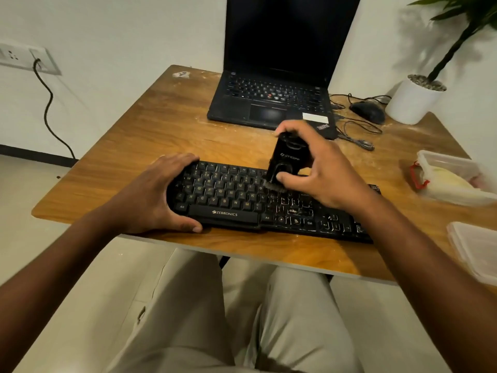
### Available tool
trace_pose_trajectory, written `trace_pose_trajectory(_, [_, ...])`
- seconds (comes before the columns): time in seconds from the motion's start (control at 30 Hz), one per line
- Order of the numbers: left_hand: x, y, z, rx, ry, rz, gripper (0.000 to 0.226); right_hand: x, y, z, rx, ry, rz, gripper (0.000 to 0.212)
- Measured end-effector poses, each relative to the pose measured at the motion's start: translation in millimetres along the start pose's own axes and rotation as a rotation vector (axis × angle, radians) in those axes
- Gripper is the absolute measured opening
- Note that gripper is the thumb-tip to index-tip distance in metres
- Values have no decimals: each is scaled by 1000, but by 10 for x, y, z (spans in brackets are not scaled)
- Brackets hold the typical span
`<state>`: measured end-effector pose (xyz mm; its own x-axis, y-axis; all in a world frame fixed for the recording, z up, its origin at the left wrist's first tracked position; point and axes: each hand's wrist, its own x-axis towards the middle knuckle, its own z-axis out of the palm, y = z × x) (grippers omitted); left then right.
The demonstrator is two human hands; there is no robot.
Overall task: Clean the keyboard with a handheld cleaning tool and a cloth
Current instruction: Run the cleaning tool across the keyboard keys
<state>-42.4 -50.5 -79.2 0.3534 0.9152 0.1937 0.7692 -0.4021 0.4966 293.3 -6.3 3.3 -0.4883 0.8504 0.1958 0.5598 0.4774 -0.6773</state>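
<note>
**Brush meets keys on a dusty worktop**

A black, full-width plastic keyboard (242,203) marked ZEBRONICS lies along the near edge of a brown wooden worktop (150,125), its right-hand keys flecked with pale dust. The left hand (158,195) clasps the keyboard's left end, fingers over the far edge and thumb along the front. The right hand (317,168) has its grip clenched round a small black handheld cleaning tool (286,160), held upright, its dark bristles touching the keys near the middle of the board. Behind it stands an open black laptop (277,84) (screen dark), with a black corded mouse (369,111) and a white cylindrical plant pot (411,103) to its right. At the worktop's right edge sit a clear plastic box (451,179) holding something pale yellow and a clear plastic lid (476,249).
</note>
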Motion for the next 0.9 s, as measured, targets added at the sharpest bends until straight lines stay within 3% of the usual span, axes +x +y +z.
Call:
trace_pose_trajectory(0.27, [3,-10,11,1,7,9,135,-219,177,-446,-204,-133,138,74])
trace_pose_trajectory(0.57, [4,4,5,12,-5,-22,136,-14,-70,88,17,22,0,69])
trace_pose_trajectory(0.9, [8,-9,0,11,1,3,135,-61,-13,-359,-285,-199,111,74])
